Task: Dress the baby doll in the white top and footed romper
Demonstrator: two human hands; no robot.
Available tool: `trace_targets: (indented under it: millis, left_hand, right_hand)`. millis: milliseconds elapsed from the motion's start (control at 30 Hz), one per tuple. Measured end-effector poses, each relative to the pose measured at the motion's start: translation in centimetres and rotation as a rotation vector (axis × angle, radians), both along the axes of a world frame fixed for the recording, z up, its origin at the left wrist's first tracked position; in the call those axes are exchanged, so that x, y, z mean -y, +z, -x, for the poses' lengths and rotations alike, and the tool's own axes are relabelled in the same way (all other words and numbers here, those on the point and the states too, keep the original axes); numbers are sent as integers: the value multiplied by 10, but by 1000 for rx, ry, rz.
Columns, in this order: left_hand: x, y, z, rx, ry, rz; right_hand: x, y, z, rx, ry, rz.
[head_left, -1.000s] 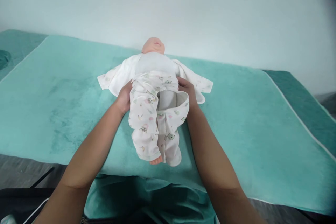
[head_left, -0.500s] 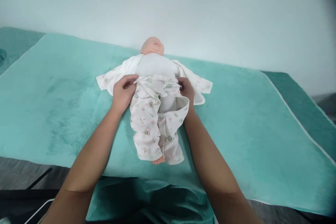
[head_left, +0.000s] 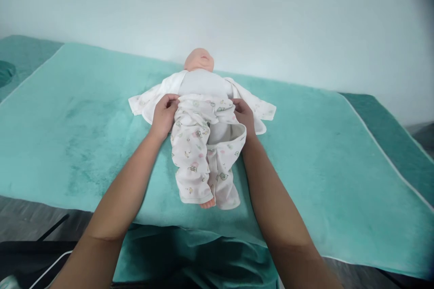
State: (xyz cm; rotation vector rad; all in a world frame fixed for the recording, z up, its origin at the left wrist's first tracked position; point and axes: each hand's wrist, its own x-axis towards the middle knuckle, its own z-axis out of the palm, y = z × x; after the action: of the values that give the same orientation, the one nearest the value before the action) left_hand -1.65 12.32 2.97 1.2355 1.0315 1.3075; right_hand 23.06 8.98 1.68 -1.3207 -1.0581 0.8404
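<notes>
A baby doll [head_left: 200, 60] lies on its back on a teal blanket [head_left: 305, 153], head towards the wall. It wears white printed trousers [head_left: 193, 158], with an open white printed jacket [head_left: 149, 99] spread under it. My left hand [head_left: 164, 115] is closed on the trousers' waistband at the doll's left side. On the other side my right hand [head_left: 243, 115] grips the waistband, which gapes open there. One bare foot [head_left: 207, 203] shows at the leg's end.
The blanket covers a table that meets a pale wall [head_left: 271, 18]. A darker teal cloth [head_left: 396, 126] lies under it at the right and far left. The near edge [head_left: 50, 205] drops to a dark floor with a white cable [head_left: 50, 268].
Both hands have drawn the waistband a little higher up the doll's body. My left hand went from under the doll's hip to gripping the band on top.
</notes>
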Motion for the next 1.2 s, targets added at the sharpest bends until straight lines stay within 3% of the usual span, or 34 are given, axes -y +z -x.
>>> trace_targets:
  millis: [200,400,533,633,767,867,967,1067,1200]
  left_hand:
    - [3,13,2,-85,24,-74]
    - [-7,29,7,-337,-138,-314]
    - [-10,39,7,-418,-174,-345]
    - [-21,43,1,-410,-144,-313]
    - [-48,35,-11,-292,24,-218]
    - [-62,21,-15,-266,110,-159]
    - [-61,11,-14,-282,111,-151]
    - [-53,11,-13,-344,76,-241]
    - [-51,18,-11,-495,36,-430]
  right_hand:
    - [13,0,3,50,17,-137]
    - [10,4,7,142,35,-277]
    - [6,8,10,111,79,-246]
    - [-7,13,6,226,0,-157]
    - [-42,20,0,456,-149,-77]
    - [-63,23,2,412,-86,-13]
    - [-62,22,7,263,-13,20]
    - [-48,23,11,163,13,-13]
    - [-45,30,7,348,60,-64]
